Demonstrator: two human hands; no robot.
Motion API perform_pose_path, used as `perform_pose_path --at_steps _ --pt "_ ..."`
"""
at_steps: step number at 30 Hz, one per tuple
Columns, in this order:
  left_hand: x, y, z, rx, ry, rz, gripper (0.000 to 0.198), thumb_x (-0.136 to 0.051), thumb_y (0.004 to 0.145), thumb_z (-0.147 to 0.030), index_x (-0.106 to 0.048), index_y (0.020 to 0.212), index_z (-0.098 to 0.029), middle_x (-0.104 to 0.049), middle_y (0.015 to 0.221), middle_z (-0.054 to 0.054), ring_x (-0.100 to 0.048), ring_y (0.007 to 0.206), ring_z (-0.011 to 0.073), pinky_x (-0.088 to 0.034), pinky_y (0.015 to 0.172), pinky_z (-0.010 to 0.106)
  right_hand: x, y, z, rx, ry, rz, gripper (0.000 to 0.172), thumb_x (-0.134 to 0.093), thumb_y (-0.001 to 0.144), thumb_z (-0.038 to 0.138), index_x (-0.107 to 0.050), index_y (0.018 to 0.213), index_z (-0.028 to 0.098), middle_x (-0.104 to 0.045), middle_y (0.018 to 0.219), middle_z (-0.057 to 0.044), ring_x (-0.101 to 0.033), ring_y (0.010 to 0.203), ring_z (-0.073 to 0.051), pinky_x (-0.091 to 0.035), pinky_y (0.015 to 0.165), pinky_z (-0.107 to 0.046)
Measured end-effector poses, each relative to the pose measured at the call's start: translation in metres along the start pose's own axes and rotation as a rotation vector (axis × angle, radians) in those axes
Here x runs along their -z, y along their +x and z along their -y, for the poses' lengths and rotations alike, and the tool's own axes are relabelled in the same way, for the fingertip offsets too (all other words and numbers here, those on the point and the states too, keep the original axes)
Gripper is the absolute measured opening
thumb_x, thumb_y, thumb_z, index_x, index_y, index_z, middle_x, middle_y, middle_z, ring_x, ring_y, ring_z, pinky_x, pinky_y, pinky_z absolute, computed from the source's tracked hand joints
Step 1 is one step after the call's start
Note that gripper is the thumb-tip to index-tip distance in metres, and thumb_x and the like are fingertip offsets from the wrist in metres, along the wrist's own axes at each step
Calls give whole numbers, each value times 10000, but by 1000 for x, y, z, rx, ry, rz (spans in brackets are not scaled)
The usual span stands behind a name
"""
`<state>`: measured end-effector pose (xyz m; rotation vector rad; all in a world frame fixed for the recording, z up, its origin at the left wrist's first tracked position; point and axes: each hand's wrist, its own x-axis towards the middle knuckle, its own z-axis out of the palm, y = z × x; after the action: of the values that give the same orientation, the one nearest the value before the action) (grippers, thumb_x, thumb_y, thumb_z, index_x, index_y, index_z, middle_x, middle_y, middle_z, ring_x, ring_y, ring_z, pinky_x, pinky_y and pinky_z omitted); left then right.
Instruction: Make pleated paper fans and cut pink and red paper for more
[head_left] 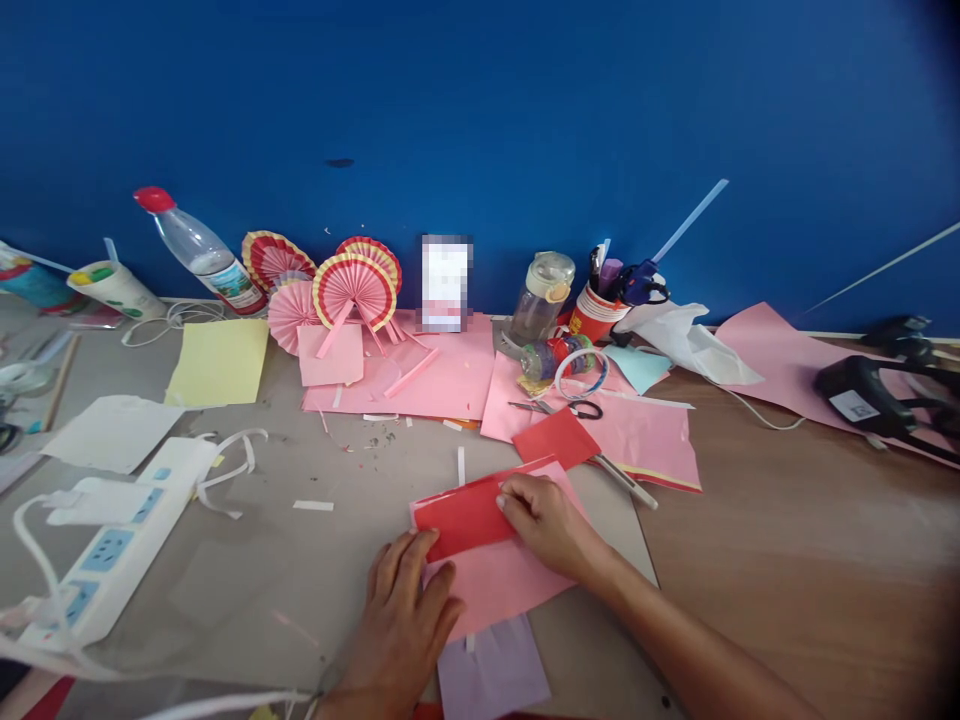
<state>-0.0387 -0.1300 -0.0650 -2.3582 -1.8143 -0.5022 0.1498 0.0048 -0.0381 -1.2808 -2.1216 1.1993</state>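
A red paper strip [457, 515] lies across a pink paper sheet [502, 595] on the desk, close in front of me. My left hand [405, 600] rests with its fingers extended at the left edge of both papers, fingertips touching the red strip. Curled closed, my right hand [541, 515] presses on the right part of the red strip; whatever its fingers may hold is hidden. Beneath the pink sheet's near edge, a purple paper [495, 670] sticks out. Just beyond the right hand are a small red paper [555, 440], a utility knife [626, 482] and scissors [577, 409].
Folded paper fans [355, 290] stand by the blue partition [480, 120]. Behind are a bottle [206, 255], a tumbler [541, 295] and a cup of pens [596, 312]. A power strip [112, 545] with cables lies left, a tape roll [582, 374] beyond the scissors, a black device [855, 395] right.
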Motion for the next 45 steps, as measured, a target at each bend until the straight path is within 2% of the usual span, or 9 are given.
perform_pose_path --at_steps 3,8,11,15,26,28,33,38,45 --pt "0 -1 0 -2 23 -20 178 -571 838 -345 -640 976 -257 -535 1168 68 -484 1074 240 -452 892 393 0 1 -2 -30 69 15 279 -422 819 212 -251 599 216 -262 549 61 -240 508 -93 -200 467 -241" --pt "1 -2 -3 23 22 -28 191 -572 836 -344 -645 991 -259 -536 1138 68 -490 1038 241 -443 885 397 -8 2 0 29 13 -37 304 -428 787 163 -211 579 215 -229 532 63 -207 499 -92 -176 481 -269" --pt "1 -2 -5 73 5 -20 173 -551 851 -329 -649 971 -254 -535 1171 76 -482 1079 249 -431 914 418 -12 2 3 37 -42 -71 313 -421 781 157 -190 577 214 -202 515 68 -193 485 -93 -170 491 -275" --pt "0 -2 -3 25 13 -14 168 -559 844 -315 -644 975 -254 -513 1245 84 -457 1142 266 -441 910 435 -16 2 4 50 -112 -101 311 -413 779 152 -188 571 213 -200 493 72 -194 466 -94 -171 508 -273" --pt "3 2 2 -17 21 54 209 -577 832 -359 -655 984 -239 -460 1390 113 -336 1327 335 -383 1006 523 -21 3 0 78 -211 -140 269 -408 786 143 -244 585 214 -313 480 73 -234 449 -92 -251 582 -268" --pt "1 2 1 -17 12 67 205 -570 837 -351 -653 986 -238 -467 1390 113 -332 1334 334 -365 1019 536 -22 3 -1 80 -222 -144 259 -407 787 145 -262 583 214 -330 479 69 -256 449 -94 -260 590 -267" --pt "-3 1 -2 27 -41 -2 183 -535 856 -340 -657 930 -226 -535 1319 100 -360 1316 307 -300 1068 538 -22 3 0 80 -249 -153 258 -414 774 136 -285 563 212 -369 475 60 -269 438 -91 -258 575 -264" --pt "-5 2 -4 49 -60 -26 190 -485 880 -321 -645 917 -225 -556 1286 88 -402 1273 276 -293 1074 515 -20 5 1 66 -242 -155 269 -427 754 134 -260 558 213 -359 474 54 -251 445 -91 -209 524 -263" --pt "-5 2 -5 52 -66 -17 192 -471 881 -302 -642 907 -218 -544 1290 87 -398 1267 278 -289 1072 520 -19 5 1 64 -232 -153 284 -424 752 136 -229 559 212 -334 480 53 -225 453 -89 -194 510 -263"
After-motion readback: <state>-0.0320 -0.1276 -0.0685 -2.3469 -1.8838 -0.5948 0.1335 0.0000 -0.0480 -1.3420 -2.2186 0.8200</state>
